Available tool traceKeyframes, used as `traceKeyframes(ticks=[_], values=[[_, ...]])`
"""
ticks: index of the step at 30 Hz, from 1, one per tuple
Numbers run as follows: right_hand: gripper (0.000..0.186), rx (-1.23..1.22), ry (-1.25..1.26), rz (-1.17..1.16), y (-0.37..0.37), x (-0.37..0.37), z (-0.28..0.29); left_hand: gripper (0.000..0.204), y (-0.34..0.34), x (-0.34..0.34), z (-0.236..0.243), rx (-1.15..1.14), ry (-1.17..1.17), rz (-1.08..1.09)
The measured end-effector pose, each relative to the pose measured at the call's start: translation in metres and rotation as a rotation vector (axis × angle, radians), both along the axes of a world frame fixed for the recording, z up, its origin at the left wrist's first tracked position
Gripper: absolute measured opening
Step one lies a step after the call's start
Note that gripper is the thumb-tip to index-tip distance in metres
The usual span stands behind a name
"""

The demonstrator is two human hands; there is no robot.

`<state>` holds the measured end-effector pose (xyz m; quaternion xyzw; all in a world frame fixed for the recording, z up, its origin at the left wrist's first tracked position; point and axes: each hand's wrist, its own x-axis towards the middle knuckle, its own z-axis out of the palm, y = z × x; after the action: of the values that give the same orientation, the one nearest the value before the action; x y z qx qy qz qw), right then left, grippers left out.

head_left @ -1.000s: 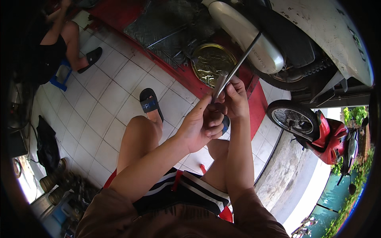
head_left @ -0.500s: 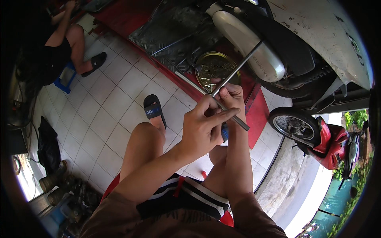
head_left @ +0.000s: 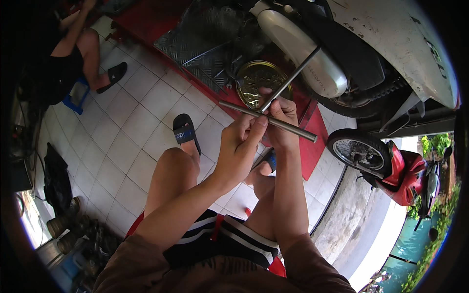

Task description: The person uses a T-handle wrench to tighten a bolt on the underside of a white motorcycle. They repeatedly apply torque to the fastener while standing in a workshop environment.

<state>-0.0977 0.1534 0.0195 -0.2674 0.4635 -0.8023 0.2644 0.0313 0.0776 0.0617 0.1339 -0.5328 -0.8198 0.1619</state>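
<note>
In front of me I hold a metal T-handle wrench [head_left: 291,83]; its thick crossbar slants down to the right and its thin shaft points up toward the motorcycle. My left hand [head_left: 238,154] is closed on the crossbar near the joint, thumb laid along it. My right hand [head_left: 283,119] grips the wrench by the joint, thumb against the shaft. Part of its fingers is hidden behind the tool. Beyond my hands, a round gold-coloured tray [head_left: 242,88] rests on the dark tread-plate surface of a red platform.
A motorcycle with a silver side cover [head_left: 303,53] stands on the red platform [head_left: 317,146]. Wrenches [head_left: 229,73] lie beside the tray. A red motorcycle [head_left: 408,178] is at the right. Another person [head_left: 88,49] sits at the upper left near a blue stool [head_left: 78,95].
The crossbar has turned a little and sticks out further to the right. My left fingers have drawn back, with the thumb now on the bar. The view has shifted slightly.
</note>
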Motion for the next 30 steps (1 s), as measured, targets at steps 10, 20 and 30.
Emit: traceKeyframes(ticks=[10, 20, 30], values=[[0.039, -0.038, -0.045, 0.052, 0.001, 0.004, 0.003, 0.030, -0.009, -0.003, 0.001, 0.355, 0.043, -0.116], [0.038, -0.068, -0.109, 0.031, -0.006, 0.013, 0.008, 0.012, -0.016, -0.009, 0.004, 0.321, 0.045, -0.035], [0.033, -0.045, -0.056, 0.221, 0.015, 0.016, 0.031, 0.022, -0.015, 0.002, -0.027, -0.787, -0.282, -0.590]])
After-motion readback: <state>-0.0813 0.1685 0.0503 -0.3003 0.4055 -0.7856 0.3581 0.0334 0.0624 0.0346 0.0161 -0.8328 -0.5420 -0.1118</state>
